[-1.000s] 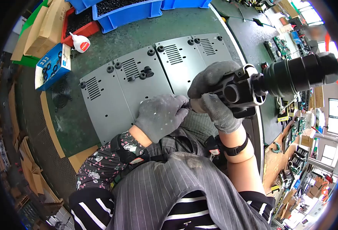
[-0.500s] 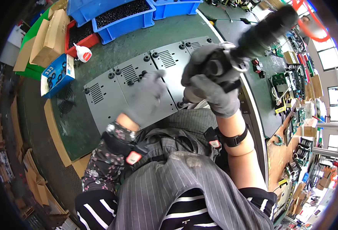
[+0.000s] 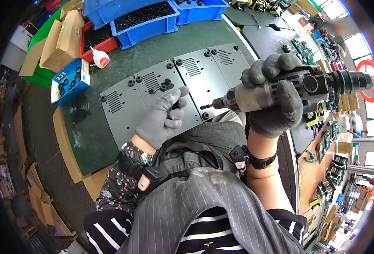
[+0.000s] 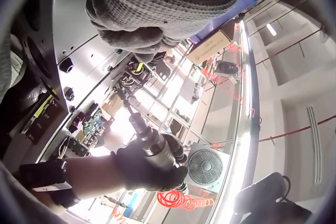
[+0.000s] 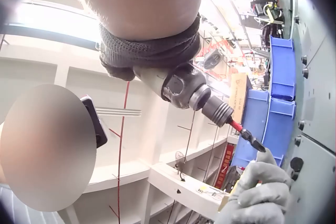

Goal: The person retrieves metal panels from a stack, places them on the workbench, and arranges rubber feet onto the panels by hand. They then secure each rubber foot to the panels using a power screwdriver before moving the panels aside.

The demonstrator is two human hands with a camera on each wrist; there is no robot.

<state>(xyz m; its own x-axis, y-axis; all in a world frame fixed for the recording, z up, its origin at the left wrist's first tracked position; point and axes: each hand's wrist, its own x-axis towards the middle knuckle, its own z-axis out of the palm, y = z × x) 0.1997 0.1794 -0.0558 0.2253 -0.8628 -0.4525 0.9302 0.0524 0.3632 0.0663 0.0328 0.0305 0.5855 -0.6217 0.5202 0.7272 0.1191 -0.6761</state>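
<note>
My gloved right hand (image 3: 276, 101) grips a grey power screwdriver (image 3: 318, 84) held level above the bench, its bit (image 3: 206, 107) pointing left. In the right wrist view the screwdriver (image 5: 184, 87) and its bit (image 5: 247, 136) point at my left hand (image 5: 260, 192). My gloved left hand (image 3: 175, 106) hovers over the grey metal panels (image 3: 199, 80), fingers curled and thumb up, pinching a small black part (image 3: 176, 103). A small heap of black rubber feet (image 3: 165, 84) lies on one panel just beyond it. The left wrist view shows the left hand (image 4: 152, 19) up close and the screwdriver (image 4: 149, 148) beyond.
Blue bins (image 3: 144, 17) and a red bin (image 3: 91, 40) of black parts line the far edge. A glue bottle (image 3: 101, 58), a blue box (image 3: 70, 78) and a fan grille (image 3: 77, 111) lie at the left. Circuit boards (image 3: 305, 46) cover the right bench.
The right hand has swung the screwdriver from pointing upward to level, bit to the left. The left hand left the bit, reached over the panels, and now has its fingers curled.
</note>
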